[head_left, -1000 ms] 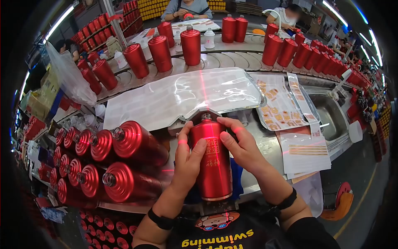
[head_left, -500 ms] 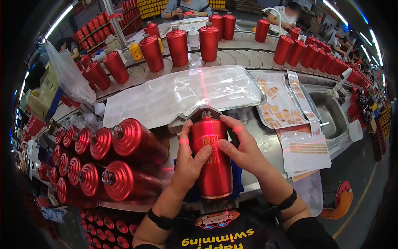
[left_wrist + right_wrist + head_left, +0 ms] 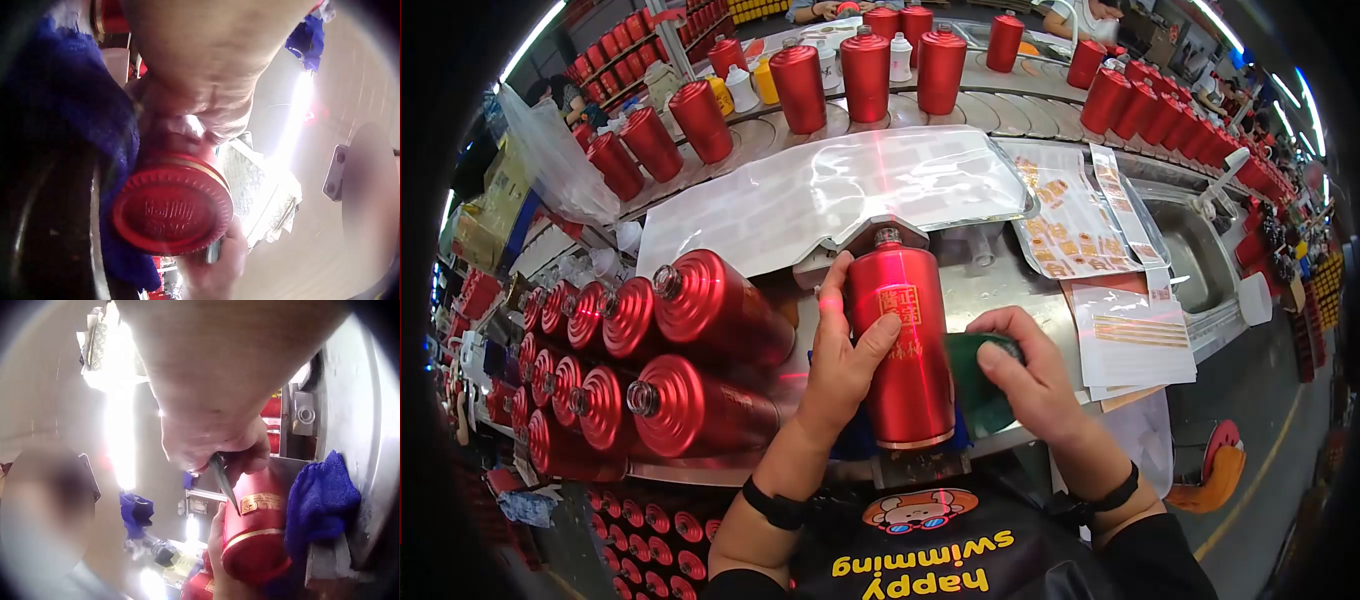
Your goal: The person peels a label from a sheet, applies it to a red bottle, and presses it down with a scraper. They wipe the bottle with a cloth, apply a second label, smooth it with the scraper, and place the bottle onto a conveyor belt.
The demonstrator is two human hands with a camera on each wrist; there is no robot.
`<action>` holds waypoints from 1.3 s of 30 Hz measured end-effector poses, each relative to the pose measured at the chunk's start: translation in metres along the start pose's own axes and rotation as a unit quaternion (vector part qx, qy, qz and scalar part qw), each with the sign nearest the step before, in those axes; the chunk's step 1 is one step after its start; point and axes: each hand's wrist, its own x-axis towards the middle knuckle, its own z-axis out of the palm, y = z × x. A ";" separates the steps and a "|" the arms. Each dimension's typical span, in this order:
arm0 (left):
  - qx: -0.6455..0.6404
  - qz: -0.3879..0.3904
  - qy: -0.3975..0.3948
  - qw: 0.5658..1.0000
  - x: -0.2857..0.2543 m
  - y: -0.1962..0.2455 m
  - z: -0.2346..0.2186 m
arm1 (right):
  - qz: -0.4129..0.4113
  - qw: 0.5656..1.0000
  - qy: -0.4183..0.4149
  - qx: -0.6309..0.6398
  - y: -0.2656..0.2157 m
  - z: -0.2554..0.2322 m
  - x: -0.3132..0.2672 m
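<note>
A red bottle (image 3: pixel 900 370) with gold lettering and a bare threaded neck lies in front of the body, neck pointing away. My left hand (image 3: pixel 840 355) grips its left side, thumb across the front by the lettering. In the left wrist view the bottle's embossed base (image 3: pixel 175 209) faces the camera. At the bottle's right side, my right hand (image 3: pixel 1035 375) pinches a flat dark green scraper (image 3: pixel 983 385) between thumb and fingers. The right wrist view shows the scraper's thin edge (image 3: pixel 225 482) close to the bottle's gold pattern (image 3: pixel 259 502). A blue cloth (image 3: pixel 322 503) lies beneath the bottle.
Several red bottles (image 3: pixel 715 310) are stacked on their sides at the left. Beyond a plastic-covered white sheet (image 3: pixel 830 195), a curved conveyor (image 3: pixel 1000 115) carries upright bottles. Sticker sheets (image 3: pixel 1060 220), papers (image 3: pixel 1135 330) and a sink (image 3: pixel 1200 265) are at the right.
My right hand has left the bottle's right side and now holds the green scraper. The left hand keeps its grip. Bottles on the conveyor have shifted right, and the head view has tilted down.
</note>
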 end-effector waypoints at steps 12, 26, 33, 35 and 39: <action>-0.003 0.000 0.001 1.000 -0.002 0.004 0.004 | 0.010 0.999 0.004 -0.034 0.008 0.023 -0.011; 0.016 0.019 0.013 1.000 -0.001 -0.004 0.002 | 0.002 0.997 0.038 -0.066 0.010 0.032 -0.014; 0.004 0.002 0.003 1.000 -0.001 0.003 0.004 | 0.002 0.998 0.032 -0.061 0.010 0.032 -0.014; 0.003 0.011 0.009 1.000 0.000 0.000 0.005 | 0.007 0.998 0.033 -0.053 0.010 0.033 -0.013; 0.009 0.014 0.003 1.000 -0.001 -0.001 0.003 | -0.007 0.997 0.038 -0.066 0.012 0.033 -0.013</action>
